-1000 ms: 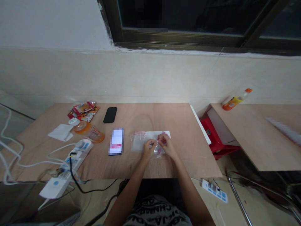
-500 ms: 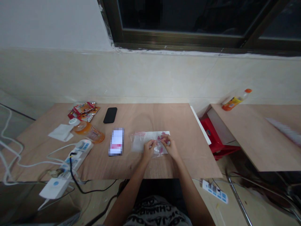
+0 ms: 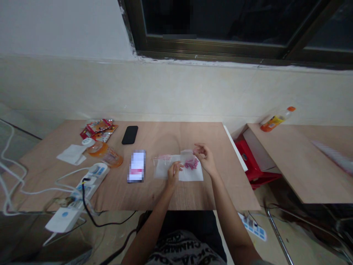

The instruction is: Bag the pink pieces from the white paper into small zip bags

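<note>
A small heap of pink pieces, too small to name, lies on a sheet of white paper on the table. My left hand rests at the paper's left side, fingers slightly apart, with nothing visible in them. Over the paper's upper right corner is my right hand, thumb and fingers pinched on the edge of a small clear plastic bag. Partly under my left hand is a clear zip bag with a pink seal strip, lying flat.
Left of the bags are a phone with a lit screen and a black phone. Farther left lie an orange drink bottle, snack packets, a tissue and a power strip with cables. A red stool stands between the tables.
My hands have moved apart; the right one has risen up and right with the small clear bag. The pink pieces now lie gathered in a heap on the paper, in plain view.
</note>
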A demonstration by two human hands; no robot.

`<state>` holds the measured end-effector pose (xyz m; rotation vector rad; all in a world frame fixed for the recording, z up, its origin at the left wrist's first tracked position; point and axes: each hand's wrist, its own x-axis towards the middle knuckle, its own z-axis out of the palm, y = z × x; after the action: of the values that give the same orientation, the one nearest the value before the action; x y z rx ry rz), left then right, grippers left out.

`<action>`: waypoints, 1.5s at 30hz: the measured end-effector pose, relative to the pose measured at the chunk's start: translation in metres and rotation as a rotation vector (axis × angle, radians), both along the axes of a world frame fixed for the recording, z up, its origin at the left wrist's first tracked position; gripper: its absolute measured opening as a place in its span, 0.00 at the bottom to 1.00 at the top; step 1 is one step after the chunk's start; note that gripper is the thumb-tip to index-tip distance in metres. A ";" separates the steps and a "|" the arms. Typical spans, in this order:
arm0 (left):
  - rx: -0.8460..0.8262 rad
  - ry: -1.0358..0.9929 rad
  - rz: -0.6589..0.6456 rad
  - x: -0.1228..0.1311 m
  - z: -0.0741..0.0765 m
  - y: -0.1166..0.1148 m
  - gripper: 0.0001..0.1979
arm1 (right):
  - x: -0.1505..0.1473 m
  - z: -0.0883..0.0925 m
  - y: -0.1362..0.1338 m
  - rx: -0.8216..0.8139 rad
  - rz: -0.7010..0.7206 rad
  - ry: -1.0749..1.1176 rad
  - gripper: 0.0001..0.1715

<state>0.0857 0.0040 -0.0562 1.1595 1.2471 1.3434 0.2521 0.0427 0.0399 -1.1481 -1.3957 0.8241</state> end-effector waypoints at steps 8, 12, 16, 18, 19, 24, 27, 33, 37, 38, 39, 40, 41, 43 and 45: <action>0.003 0.001 -0.020 0.000 0.003 -0.001 0.22 | -0.022 -0.023 0.067 0.008 0.063 0.062 0.18; 0.006 0.004 -0.015 0.000 0.001 0.000 0.20 | -0.037 -0.045 0.090 -0.002 0.082 0.110 0.18; 0.011 0.015 -0.016 0.000 -0.001 0.001 0.19 | -0.045 -0.063 0.111 -0.107 0.033 0.071 0.17; 0.016 0.024 -0.017 -0.001 -0.003 0.001 0.19 | -0.044 -0.068 0.117 -0.144 -0.007 0.034 0.20; 0.018 0.029 -0.020 -0.001 -0.004 0.001 0.18 | -0.042 -0.069 0.119 -0.147 -0.032 0.014 0.22; 0.020 0.057 -0.025 0.000 -0.005 0.001 0.17 | -0.020 -0.076 0.095 -0.117 -0.200 0.008 0.29; 0.027 0.085 -0.035 0.000 -0.004 0.001 0.16 | -0.001 -0.088 0.059 -0.073 -0.287 0.083 0.25; 0.053 0.164 -0.049 0.000 0.000 0.002 0.14 | 0.017 -0.113 -0.006 -0.145 -0.461 0.127 0.21; 0.140 0.284 -0.058 0.004 0.003 -0.007 0.12 | 0.014 -0.114 -0.016 -0.182 -0.426 0.059 0.18; 0.175 0.320 -0.063 0.005 0.004 -0.010 0.12 | 0.014 -0.113 -0.016 -0.186 -0.417 0.046 0.17; 0.206 0.350 -0.065 0.005 0.005 -0.013 0.11 | 0.013 -0.113 -0.016 -0.190 -0.410 0.032 0.17; 0.229 0.369 -0.055 0.004 0.007 -0.017 0.11 | 0.013 -0.113 -0.015 -0.193 -0.404 0.017 0.17; 0.237 0.377 -0.030 0.002 0.009 -0.019 0.11 | 0.014 -0.113 -0.015 -0.196 -0.403 0.003 0.16; 0.201 0.373 0.091 -0.007 0.014 -0.020 0.11 | 0.015 -0.115 -0.015 -0.201 -0.398 -0.015 0.16; 0.157 0.400 0.227 -0.022 0.022 -0.016 0.11 | 0.016 -0.116 -0.015 -0.204 -0.393 -0.025 0.16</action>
<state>0.0639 -0.0119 -0.0343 1.4846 1.6201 1.4395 0.2677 0.0278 -0.0765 -1.5342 -1.0720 0.6789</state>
